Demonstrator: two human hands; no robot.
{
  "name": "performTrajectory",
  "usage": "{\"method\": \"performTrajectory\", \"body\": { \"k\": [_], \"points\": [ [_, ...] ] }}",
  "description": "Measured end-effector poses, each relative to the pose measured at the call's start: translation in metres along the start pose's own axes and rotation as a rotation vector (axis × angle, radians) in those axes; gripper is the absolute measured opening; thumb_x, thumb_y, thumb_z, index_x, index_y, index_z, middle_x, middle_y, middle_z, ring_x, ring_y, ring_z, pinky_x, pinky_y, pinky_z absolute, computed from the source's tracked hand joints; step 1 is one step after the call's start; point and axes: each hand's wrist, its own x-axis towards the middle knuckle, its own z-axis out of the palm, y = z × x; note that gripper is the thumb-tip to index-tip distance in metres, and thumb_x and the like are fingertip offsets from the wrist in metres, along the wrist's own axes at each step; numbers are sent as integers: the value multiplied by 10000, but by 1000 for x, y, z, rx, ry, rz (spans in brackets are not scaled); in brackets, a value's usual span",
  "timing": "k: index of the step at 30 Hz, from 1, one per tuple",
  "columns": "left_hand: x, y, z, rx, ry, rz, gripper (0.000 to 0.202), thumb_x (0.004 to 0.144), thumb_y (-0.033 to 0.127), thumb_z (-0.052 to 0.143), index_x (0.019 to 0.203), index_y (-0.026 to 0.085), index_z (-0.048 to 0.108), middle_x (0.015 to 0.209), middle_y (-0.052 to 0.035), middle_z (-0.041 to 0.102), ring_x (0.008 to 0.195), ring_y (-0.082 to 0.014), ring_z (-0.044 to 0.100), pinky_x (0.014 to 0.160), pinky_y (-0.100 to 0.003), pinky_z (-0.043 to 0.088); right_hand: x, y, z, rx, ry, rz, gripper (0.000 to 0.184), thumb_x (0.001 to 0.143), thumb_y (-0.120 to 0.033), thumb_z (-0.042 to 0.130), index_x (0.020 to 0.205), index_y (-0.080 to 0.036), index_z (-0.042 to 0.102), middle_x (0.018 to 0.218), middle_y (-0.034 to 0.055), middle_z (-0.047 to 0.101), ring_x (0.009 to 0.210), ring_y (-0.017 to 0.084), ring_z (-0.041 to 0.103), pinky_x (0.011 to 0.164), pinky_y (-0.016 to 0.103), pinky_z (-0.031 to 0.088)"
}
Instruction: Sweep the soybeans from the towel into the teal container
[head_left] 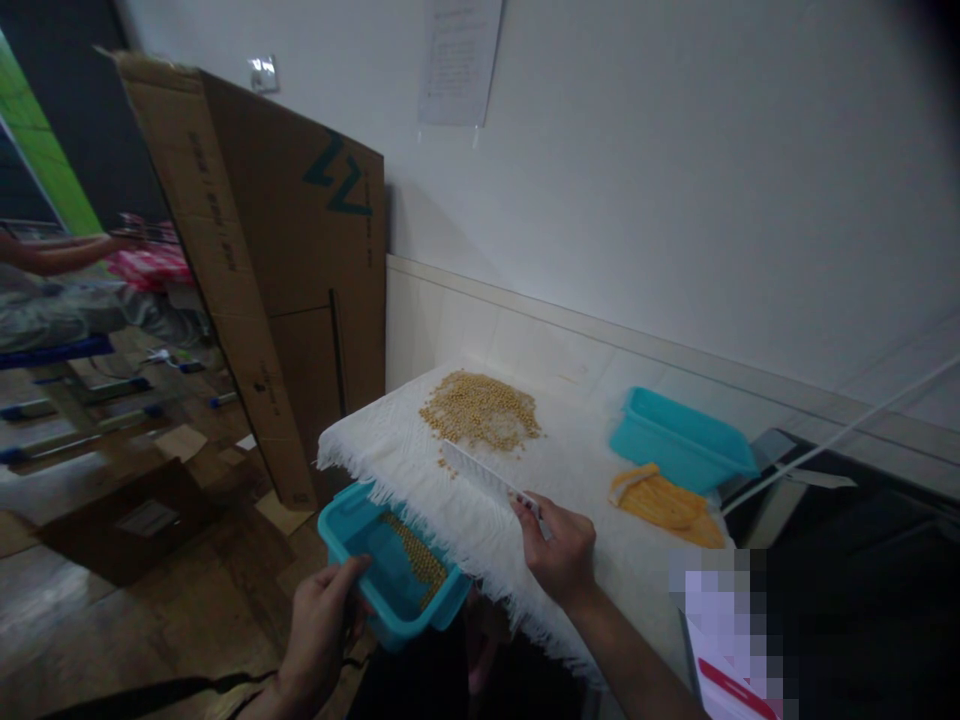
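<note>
One tall, slab-like cardboard box (307, 240) stands left of the fringed, woven white tablecloth (379, 435). At the tablecloth's front edge, the left hand (322, 610) grips the smooth plastic rim of the first of two turquoise bins, the front bin (390, 625), thumb over the rim, other fingers mostly hidden; small round soybeans (420, 560) lie inside. Toward the tablecloth's back edge spreads one grainy soybean heap (480, 400), its beans too many to count. Over the tablecloth's middle, the right hand (562, 550) pinches one thin, flat white strip (484, 472) between thumb and fingers. On the tablecloth's right part lie one crumpled orange cloth (667, 505) and the second, oblong bin (682, 445).
</note>
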Motion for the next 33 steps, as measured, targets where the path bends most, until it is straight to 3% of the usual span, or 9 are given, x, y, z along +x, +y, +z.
{"method": "performTrajectory", "body": {
  "k": [33],
  "points": [
    [1, 0, -1, -44, -19, 5, 462, 672, 524, 625, 383, 179, 517, 267, 43, 421, 250, -68, 326, 293, -193, 203, -2, -1, -3, 47, 40, -37, 76, 846, -168, 573, 847, -145, 646, 667, 48, 701, 548, 147, 655, 566, 229, 498]
  ]
}}
